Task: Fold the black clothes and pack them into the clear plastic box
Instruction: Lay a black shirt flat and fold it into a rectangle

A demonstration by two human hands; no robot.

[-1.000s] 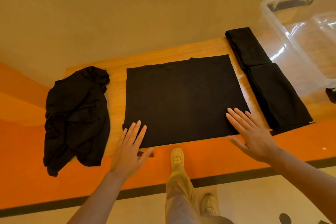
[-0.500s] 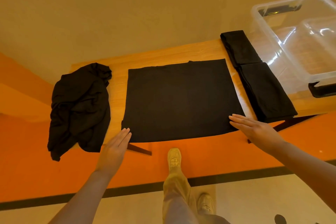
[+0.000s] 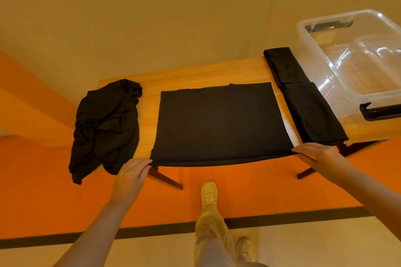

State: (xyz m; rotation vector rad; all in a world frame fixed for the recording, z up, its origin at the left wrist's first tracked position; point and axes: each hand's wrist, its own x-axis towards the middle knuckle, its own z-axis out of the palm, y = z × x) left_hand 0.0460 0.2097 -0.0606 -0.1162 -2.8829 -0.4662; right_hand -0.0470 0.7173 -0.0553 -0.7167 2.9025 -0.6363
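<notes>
Change since 1.0 s ago: both hands were then spread flat, palms down, on the near corners of the flat shirt (image 3: 219, 125). Half a second ago they had slid off to the near edge, fingers straight. Now each hand pinches a near corner of it. The camera view has also shifted, so more of the plastic box (image 3: 321, 54) shows at right.

Left hand (image 3: 130, 178): below the table edge, back of the hand toward the camera, thumb and fingers closed on the shirt's near-left corner. Forearm runs up from the lower left.

Right hand (image 3: 321, 156): at the near-right corner, fingers pointing left, fingertips closed over the cloth edge. How the thumb lies underneath cannot be seen. Forearm enters from the lower right.

Flat shirt: lies spread as a rectangle in the middle of the wooden table (image 3: 195, 76), its near edge overhanging the table's front slightly.

Crumpled black garment (image 3: 104, 128): on the left end of the table, partly hanging over the front.

Two folded black pieces (image 3: 303, 97): laid end to end, between the flat shirt and the plastic box. Box sits at the right end of the table, lid off, no clothes inside it.
</notes>
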